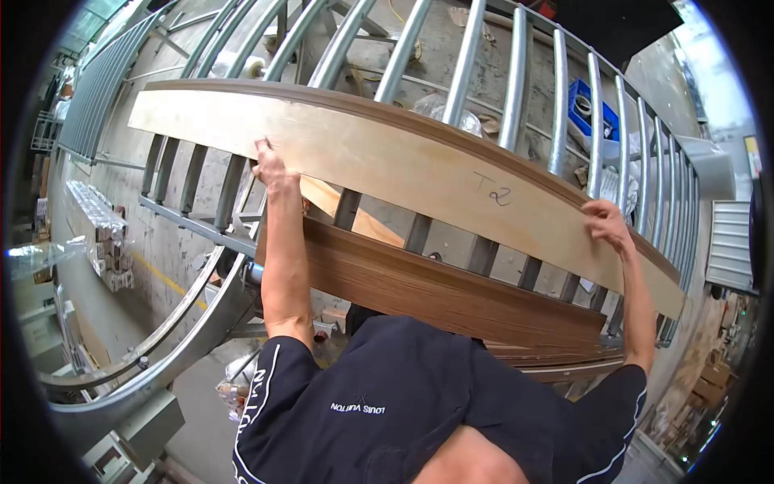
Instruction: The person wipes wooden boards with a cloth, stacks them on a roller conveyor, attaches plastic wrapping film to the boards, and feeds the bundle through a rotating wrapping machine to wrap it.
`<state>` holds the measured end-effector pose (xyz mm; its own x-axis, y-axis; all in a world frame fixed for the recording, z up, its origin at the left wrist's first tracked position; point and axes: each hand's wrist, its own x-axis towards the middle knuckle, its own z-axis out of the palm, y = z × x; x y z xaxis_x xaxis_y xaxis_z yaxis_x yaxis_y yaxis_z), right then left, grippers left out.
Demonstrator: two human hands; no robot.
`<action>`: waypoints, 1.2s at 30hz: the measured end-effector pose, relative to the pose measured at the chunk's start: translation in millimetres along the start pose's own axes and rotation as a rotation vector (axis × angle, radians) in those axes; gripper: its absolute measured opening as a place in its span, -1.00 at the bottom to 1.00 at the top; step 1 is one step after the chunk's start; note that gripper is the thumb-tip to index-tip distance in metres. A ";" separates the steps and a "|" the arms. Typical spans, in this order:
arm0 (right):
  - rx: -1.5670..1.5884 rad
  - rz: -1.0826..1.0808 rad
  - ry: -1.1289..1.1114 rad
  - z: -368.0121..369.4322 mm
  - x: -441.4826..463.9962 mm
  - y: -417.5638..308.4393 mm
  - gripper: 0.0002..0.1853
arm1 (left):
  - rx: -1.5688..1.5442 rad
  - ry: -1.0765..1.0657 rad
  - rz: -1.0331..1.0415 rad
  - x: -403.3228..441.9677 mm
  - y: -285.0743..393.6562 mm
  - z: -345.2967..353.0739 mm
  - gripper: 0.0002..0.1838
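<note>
A long pale board marked "T2", with a brown strip along its far edge, lies across the metal rollers. My left hand is closed at its near edge, left of the middle, with fingers curled on the wood. Over toward the board's right end, my right hand bends its fingers over the face near the brown strip. Nearer my body is a brown wood-grained board. A piece of light wood shows between the two boards, partly hidden by my left forearm.
The roller conveyor stretches beyond the boards and to both sides. A blue bin sits behind rollers at the upper right. Curved metal machinery stands at the lower left, below stacked wrapped material.
</note>
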<state>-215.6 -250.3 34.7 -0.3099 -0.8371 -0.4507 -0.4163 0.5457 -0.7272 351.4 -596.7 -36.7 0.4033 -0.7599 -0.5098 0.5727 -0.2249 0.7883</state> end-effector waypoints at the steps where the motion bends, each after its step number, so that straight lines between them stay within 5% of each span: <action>1: 0.205 0.121 0.156 1.9 -10.0 -9.9 -0.71 | -0.064 0.062 -0.010 -10.3 5.2 9.1 -0.47; 4: 0.296 -0.151 0.543 -5.8 -37.6 17.9 -0.79 | -0.012 0.010 -0.032 -5.0 6.6 7.7 -0.48; 5: 0.006 -0.125 0.515 -11.6 -56.3 42.2 -0.65 | -0.108 -0.121 -0.034 17.6 -1.4 -4.6 -0.47; 7: -0.681 -0.519 0.469 13.6 -81.6 12.3 -0.20 | -0.072 -0.152 -0.042 23.6 0.9 -7.3 -0.48; 8: -0.677 -0.516 0.471 28.8 -85.9 2.8 -0.20 | -0.041 -0.167 -0.048 22.3 0.6 -7.5 -0.48; 10: -0.906 -0.280 0.234 51.0 -93.5 -5.3 0.21 | 0.008 -0.141 -0.041 15.2 2.4 -3.6 -0.48; 19: -0.946 -0.387 0.148 53.9 -74.8 -14.1 0.21 | 0.094 -0.124 -0.005 -2.3 4.7 0.9 -0.39; 21: -0.958 -0.433 0.183 56.5 -69.6 -15.7 0.17 | 0.391 0.125 0.270 10.9 -8.2 -6.5 -0.24; 23: -0.928 -0.384 0.154 54.7 -71.0 -16.9 0.10 | 0.510 -0.019 0.817 -5.3 -19.9 -9.9 -0.08; 25: -0.918 -0.472 0.172 54.4 -69.2 -15.8 0.08 | 0.422 0.008 0.811 33.9 -32.8 -24.7 -0.02; 27: -0.875 -0.562 0.190 54.4 -65.2 -10.3 0.10 | -0.113 -0.039 0.217 90.2 -38.9 -44.8 -0.04; 28: -0.877 -0.573 0.177 54.3 -62.6 -7.8 0.11 | -0.019 0.031 0.140 34.5 -8.1 -12.5 -0.23; 31: -0.874 -0.466 0.165 57.6 -64.8 -13.5 0.12 | -0.027 0.243 0.074 -19.9 24.0 23.8 -0.43; 36: -0.877 -0.457 0.157 66.4 -60.4 -27.8 0.13 | -0.007 0.025 0.082 -3.0 37.9 13.9 -0.53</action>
<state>-128.5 -217.4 47.8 -0.0452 -0.9936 -0.1040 -0.9875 0.0602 -0.1459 362.0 -611.5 -0.5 0.4668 -0.7601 -0.4521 0.5417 -0.1583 0.8255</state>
